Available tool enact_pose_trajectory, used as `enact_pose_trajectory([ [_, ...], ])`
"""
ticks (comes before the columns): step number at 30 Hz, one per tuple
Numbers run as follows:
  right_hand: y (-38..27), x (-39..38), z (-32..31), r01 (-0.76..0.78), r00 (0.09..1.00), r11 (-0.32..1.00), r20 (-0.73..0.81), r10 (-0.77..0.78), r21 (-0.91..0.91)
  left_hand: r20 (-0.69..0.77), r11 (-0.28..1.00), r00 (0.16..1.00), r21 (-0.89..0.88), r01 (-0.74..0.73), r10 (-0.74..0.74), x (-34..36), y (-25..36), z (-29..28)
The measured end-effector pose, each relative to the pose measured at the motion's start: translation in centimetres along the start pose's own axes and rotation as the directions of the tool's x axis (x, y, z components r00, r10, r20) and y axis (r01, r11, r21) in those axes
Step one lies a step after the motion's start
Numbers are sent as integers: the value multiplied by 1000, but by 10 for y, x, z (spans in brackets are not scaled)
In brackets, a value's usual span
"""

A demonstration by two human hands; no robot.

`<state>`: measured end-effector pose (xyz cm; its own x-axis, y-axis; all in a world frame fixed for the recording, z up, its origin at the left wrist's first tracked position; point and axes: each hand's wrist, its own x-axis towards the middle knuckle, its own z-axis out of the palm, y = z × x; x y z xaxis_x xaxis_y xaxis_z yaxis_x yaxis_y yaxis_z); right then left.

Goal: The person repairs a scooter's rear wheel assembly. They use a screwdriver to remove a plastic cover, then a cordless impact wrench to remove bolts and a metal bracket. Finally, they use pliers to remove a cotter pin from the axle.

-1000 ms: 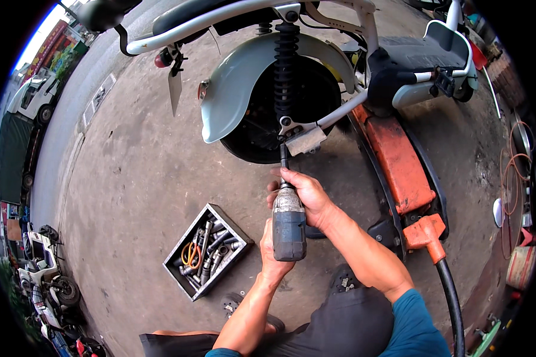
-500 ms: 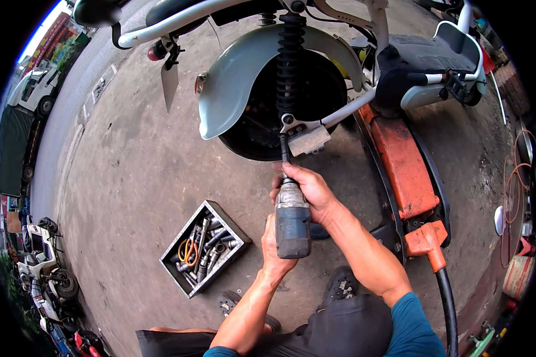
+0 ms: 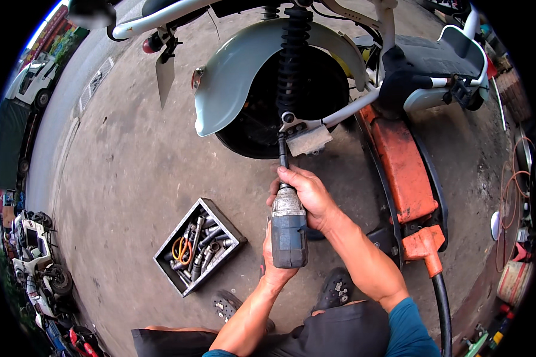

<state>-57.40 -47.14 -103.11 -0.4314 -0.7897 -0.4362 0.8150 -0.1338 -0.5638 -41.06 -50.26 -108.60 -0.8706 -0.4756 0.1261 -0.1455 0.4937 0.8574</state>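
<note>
While, in head view, the left bare hand [image 3: 276,269] clasps the underside of one blue-grey, metal-nosed power driver [image 3: 289,238], the right bare hand [image 3: 312,193] encircles its front end. Location: near the black coil-spring shock absorber [image 3: 294,65], dark metal socket extension [image 3: 283,153] pointing at its foot. Handling: probably heavy, rigid, sturdy; best held at both places.

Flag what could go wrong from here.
The right hand is around the socket shaft ahead of the impact wrench: spinning could scrape or twist it. The shaft might slip off at the lower shock mount. The orange floor jack reaches under the scooter: if loaded, hard pushing might shift it.
</note>
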Motion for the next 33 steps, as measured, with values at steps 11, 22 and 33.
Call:
enact_pose_trajectory([
  [11, -3, 5, -1, 19, 999, 999, -34, -17, 44, -3, 1000, 1000, -16, 1, -1, 10, 3, 1],
  [22, -12, 22, -30, 107, 970, 991, -229, -86, 80, 7, 960, 987, 232, 154, -160, 36, 79, -25],
  [33, -33, 40, -38, 299, 817, 910, -416, -400, -289, 27, 943, 976, 266, 202, -216, 43, 79, -31],
])
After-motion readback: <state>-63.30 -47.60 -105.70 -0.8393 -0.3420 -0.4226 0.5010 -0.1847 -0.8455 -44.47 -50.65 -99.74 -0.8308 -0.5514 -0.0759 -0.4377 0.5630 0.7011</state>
